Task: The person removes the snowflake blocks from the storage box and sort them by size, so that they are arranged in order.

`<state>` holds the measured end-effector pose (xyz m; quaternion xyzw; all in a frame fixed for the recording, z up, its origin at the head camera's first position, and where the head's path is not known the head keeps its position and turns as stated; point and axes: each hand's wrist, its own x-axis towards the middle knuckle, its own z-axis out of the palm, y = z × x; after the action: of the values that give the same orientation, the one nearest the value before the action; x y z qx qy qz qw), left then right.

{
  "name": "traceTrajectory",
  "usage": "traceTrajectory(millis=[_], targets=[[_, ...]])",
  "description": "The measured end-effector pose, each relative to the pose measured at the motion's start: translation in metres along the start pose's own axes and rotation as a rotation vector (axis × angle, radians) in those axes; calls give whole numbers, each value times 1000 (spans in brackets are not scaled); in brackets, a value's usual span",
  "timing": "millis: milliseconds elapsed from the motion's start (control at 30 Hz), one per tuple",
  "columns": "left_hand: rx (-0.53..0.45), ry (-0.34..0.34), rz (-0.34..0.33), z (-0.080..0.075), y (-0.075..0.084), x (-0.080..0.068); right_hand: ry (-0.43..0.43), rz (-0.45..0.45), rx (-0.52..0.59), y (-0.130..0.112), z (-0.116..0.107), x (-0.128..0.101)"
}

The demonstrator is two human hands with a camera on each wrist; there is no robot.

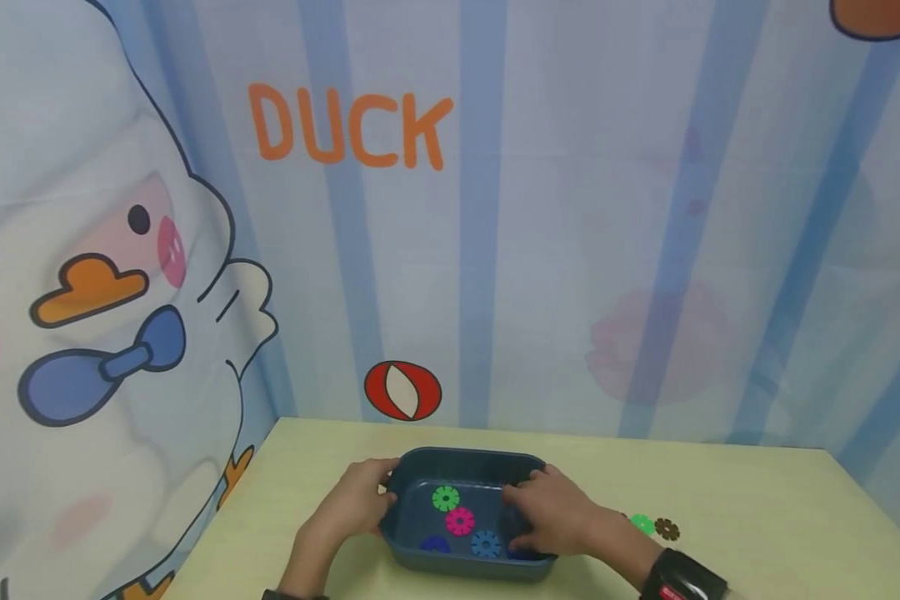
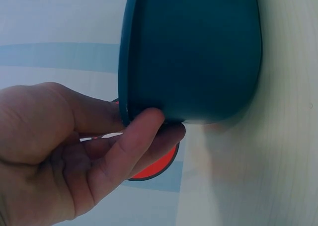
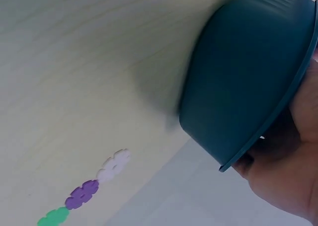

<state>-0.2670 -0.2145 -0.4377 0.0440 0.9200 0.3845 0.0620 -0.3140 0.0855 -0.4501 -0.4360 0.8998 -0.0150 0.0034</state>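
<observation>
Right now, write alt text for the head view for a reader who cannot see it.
Two hands grip a dark blue tub on a pale table: the left hand at its left rim, the right hand over its right rim. Green, pink and blue flower discs lie inside; a green and a brown disc lie outside, to its right.

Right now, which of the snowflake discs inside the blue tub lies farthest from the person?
The green disc in the tub; the pink disc and blue disc lie nearer the person.

Green piece (image 1: 642,523) and brown piece (image 1: 667,528) lie on the table (image 1: 757,517) beneath a duck backdrop (image 1: 348,133).
</observation>
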Motion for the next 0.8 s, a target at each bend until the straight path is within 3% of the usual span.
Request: traceTrajectory(millis=[167, 400, 600, 800], targets=[[-9, -1, -6, -1, 0, 0, -115, -7, 31, -6, -4, 5], [0, -4, -9, 2, 1, 0, -223, 75, 44, -13, -8, 11], [-41, -6, 25, 0, 0, -1, -222, 86, 22, -12, -7, 13], [-43, -7, 25, 0, -3, 1, -206, 52, 98, -10, -6, 12]])
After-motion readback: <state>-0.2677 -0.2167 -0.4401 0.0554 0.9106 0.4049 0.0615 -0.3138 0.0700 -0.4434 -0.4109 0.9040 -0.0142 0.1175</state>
